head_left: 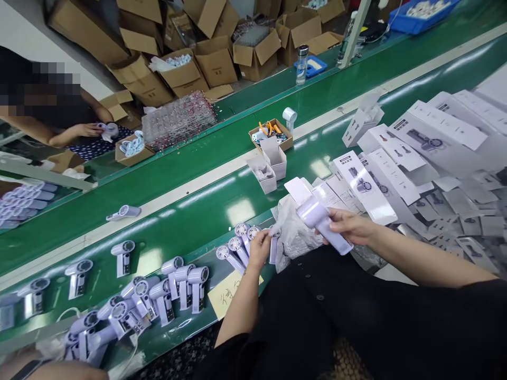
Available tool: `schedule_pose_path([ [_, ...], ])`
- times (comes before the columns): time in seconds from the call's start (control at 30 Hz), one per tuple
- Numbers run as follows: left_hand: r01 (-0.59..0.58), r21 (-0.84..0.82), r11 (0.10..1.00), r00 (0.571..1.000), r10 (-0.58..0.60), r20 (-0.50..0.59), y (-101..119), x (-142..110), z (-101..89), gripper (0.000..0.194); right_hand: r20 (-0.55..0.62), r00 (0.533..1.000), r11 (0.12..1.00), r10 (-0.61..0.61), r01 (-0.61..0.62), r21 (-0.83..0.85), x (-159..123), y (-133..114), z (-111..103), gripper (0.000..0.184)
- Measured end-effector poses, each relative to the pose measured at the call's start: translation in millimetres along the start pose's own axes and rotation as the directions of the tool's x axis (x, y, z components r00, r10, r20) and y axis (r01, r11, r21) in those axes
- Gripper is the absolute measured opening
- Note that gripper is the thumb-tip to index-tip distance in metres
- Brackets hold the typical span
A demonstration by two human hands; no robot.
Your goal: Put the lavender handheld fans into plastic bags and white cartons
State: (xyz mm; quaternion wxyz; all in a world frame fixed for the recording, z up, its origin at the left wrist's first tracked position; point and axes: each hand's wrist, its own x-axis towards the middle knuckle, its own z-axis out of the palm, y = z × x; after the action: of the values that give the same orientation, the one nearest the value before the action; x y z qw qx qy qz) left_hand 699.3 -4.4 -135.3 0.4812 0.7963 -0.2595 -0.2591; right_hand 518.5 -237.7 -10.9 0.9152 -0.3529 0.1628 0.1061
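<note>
In the head view my right hand (350, 226) is closed round the handle of a lavender handheld fan (315, 214), its round head pointing up and left. My left hand (259, 247) pinches the corner of a thin clear plastic bag (282, 216). More such bags lie in a crumpled heap (297, 237) beneath the fan. Several lavender fans (234, 245) stand in a cluster beside my left hand, partly hidden by it. A yellow card with handwriting (222, 295) lies under my left forearm.
More fans (158, 295) crowd the left bench, and others sit on the green conveyor belt (170, 221). Printed white boxes (364, 184) are piled at right. Small open boxes (269, 163) stand ahead. A co-worker (51, 111) handles a part across the belt; another person's arm (59, 369) enters lower left.
</note>
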Motion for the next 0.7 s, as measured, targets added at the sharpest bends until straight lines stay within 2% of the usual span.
schedule_pose_path([
  [0.07, 0.072, -0.222, 0.972, 0.99, -0.097, -0.1, 26.1, 1.0, -1.4, 0.018, 0.082, 0.996, 0.999, 0.045, -0.045, -0.009, -2.5, 11.1, 5.7, 0.055],
  [0.13, 0.106, -0.357, 0.928, 0.983, -0.153, -0.106, 55.2, 0.1, -2.9, 0.02, 0.161, 0.984, 0.996, 0.081, -0.084, 0.01, -0.3, 18.9, 14.6, 0.063],
  [0.2, 0.121, -0.466, 0.877, 0.984, -0.168, -0.061, 80.5, -3.3, -3.0, 0.019, 0.224, 0.971, 0.993, 0.088, -0.103, 0.055, 6.7, 24.1, 23.0, 0.069],
  [0.3, 0.182, -0.643, 0.743, 0.981, -0.177, 0.073, 104.7, -11.0, -3.1, 0.01, 0.24, 0.97, 0.984, 0.04, -0.08, 0.16, 20.7, 27.7, 25.1, 0.063],
  [0.4, 0.234, -0.828, 0.51, 0.97, -0.176, 0.166, 115.1, -16.5, -8.8, 0.01, 0.14, 0.99, 0.967, -0.024, -0.013, 0.256, 27.6, 28.3, 9.5, 0.05],
  [0.5, 0.228, -0.927, 0.299, 0.961, -0.219, 0.166, 118.9, -14.9, -18.3, 0.008, 0.056, 0.998, 0.929, -0.028, 0.006, 0.369, 24.5, 28.8, -13.4, 0.04],
  [0.6, 0.228, -0.953, 0.202, 0.942, -0.295, 0.162, 119.5, -8.3, -21.0, 0.007, 0.14, 0.99, 0.883, 0.008, -0.073, 0.464, 21.6, 31.4, -25.3, 0.042],
  [0.7, 0.263, -0.951, 0.16, 0.913, -0.359, 0.192, 118.3, -2.7, -11.7, 0.006, 0.219, 0.974, 0.888, 0.05, -0.144, 0.436, 26.8, 35.0, -18.3, 0.046],
])
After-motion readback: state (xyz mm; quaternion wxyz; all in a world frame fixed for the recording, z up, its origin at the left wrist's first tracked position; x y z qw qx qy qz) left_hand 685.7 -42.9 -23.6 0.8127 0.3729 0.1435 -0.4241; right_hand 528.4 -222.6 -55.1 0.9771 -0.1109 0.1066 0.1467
